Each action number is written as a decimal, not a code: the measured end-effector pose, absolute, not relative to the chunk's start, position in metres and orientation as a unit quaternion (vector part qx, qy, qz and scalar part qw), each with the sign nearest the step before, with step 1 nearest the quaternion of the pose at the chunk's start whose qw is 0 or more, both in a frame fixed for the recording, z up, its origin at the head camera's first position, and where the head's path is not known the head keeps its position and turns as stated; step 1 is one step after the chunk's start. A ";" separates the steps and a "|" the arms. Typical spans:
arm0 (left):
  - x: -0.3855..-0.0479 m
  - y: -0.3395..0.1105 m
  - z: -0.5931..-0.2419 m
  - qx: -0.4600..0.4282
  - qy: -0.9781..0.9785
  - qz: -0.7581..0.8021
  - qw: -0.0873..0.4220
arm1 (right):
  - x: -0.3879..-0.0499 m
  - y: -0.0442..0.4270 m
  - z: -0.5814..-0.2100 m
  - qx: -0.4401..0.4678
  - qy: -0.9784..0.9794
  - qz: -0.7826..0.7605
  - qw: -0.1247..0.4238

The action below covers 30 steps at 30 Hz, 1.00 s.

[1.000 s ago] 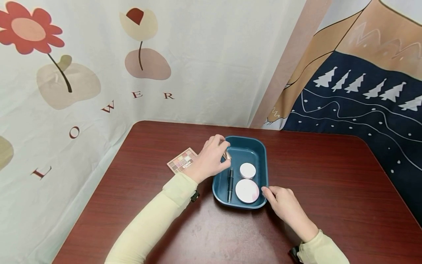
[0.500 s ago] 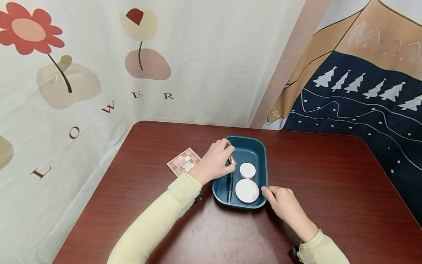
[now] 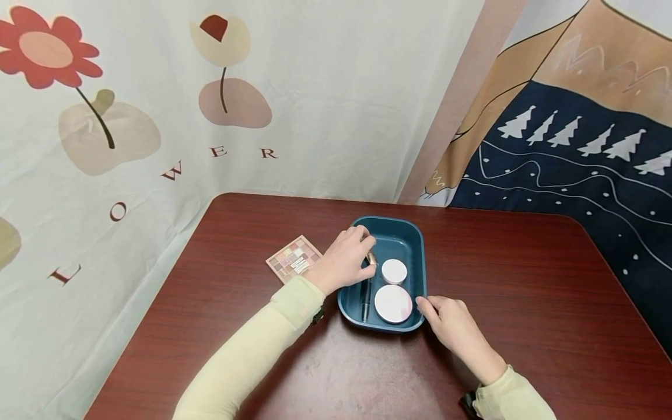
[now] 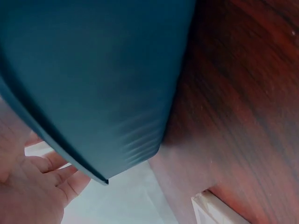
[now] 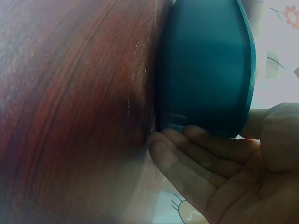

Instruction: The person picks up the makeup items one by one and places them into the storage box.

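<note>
In the head view a blue tray (image 3: 395, 238) stands on the table. My left hand (image 3: 343, 258) reaches over its left rim and holds a small, shiny gold-coloured tube (image 3: 372, 258) between thumb and fingers; part of the tube is hidden. Below it lies a dark, slim pen-like stick (image 3: 366, 303), its upper end covered by the hand. Beside the stick are a small white round jar (image 3: 394, 271) and a larger white round compact (image 3: 393, 304). My right hand (image 3: 455, 324) grips the tray's lower right side, thumb at the rim and fingers against the outer wall (image 5: 205, 60).
An eyeshadow palette (image 3: 293, 258) lies on the brown table (image 3: 525, 280) left of the tray, partly behind my left wrist. A printed cloth (image 3: 336, 116) hangs behind the table's far edge.
My left hand has moved a little right and toward me over the tray, carrying the gold-coloured tube deeper inside. More of the palette shows. The right hand and tray have stayed put.
</note>
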State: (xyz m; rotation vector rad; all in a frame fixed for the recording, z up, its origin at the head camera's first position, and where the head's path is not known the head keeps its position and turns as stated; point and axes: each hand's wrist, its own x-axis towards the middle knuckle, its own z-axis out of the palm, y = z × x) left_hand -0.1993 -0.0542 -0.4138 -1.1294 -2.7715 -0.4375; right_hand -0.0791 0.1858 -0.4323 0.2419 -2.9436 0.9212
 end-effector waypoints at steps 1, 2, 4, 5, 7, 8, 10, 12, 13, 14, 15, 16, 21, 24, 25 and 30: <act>-0.199 -0.054 -0.414 -0.374 -0.915 -0.141 0.058 | -0.079 0.186 -0.432 0.079 -0.951 0.297 0.024; -0.199 -0.053 -0.415 -0.375 -0.915 -0.137 0.059 | -0.079 0.186 -0.433 0.080 -0.951 0.297 0.025; -0.198 -0.053 -0.415 -0.379 -0.914 -0.130 0.066 | -0.079 0.185 -0.433 0.081 -0.952 0.295 0.025; -0.198 -0.052 -0.416 -0.381 -0.913 -0.125 0.069 | -0.080 0.185 -0.433 0.081 -0.952 0.294 0.026; -0.198 -0.052 -0.417 -0.386 -0.912 -0.118 0.074 | -0.079 0.185 -0.433 0.080 -0.952 0.294 0.025; -0.198 -0.051 -0.417 -0.387 -0.912 -0.115 0.074 | -0.079 0.185 -0.433 0.080 -0.952 0.294 0.025; -0.198 -0.050 -0.418 -0.388 -0.913 -0.106 0.072 | -0.079 0.185 -0.433 0.078 -0.952 0.295 0.023; -0.199 -0.049 -0.420 -0.389 -0.914 -0.095 0.066 | -0.079 0.185 -0.433 0.076 -0.952 0.296 0.022; -0.199 -0.048 -0.421 -0.389 -0.915 -0.089 0.062 | -0.079 0.185 -0.433 0.075 -0.952 0.297 0.020; -0.199 -0.047 -0.422 -0.389 -0.916 -0.085 0.058 | -0.079 0.185 -0.432 0.074 -0.952 0.297 0.019; -0.200 -0.047 -0.423 -0.389 -0.916 -0.080 0.055 | -0.079 0.185 -0.432 0.074 -0.952 0.297 0.018; -0.200 -0.046 -0.424 -0.390 -0.916 -0.079 0.053 | -0.079 0.185 -0.432 0.073 -0.952 0.298 0.017; -0.200 -0.044 -0.427 -0.396 -0.914 -0.071 0.050 | -0.079 0.185 -0.432 0.073 -0.952 0.298 0.017; -0.201 -0.044 -0.429 -0.398 -0.913 -0.068 0.050 | -0.079 0.185 -0.432 0.075 -0.952 0.296 0.021; -0.201 -0.044 -0.429 -0.398 -0.913 -0.068 0.049 | -0.079 0.185 -0.432 0.076 -0.952 0.294 0.022; -0.201 -0.043 -0.430 -0.397 -0.913 -0.073 0.048 | -0.079 0.185 -0.432 0.079 -0.952 0.295 0.029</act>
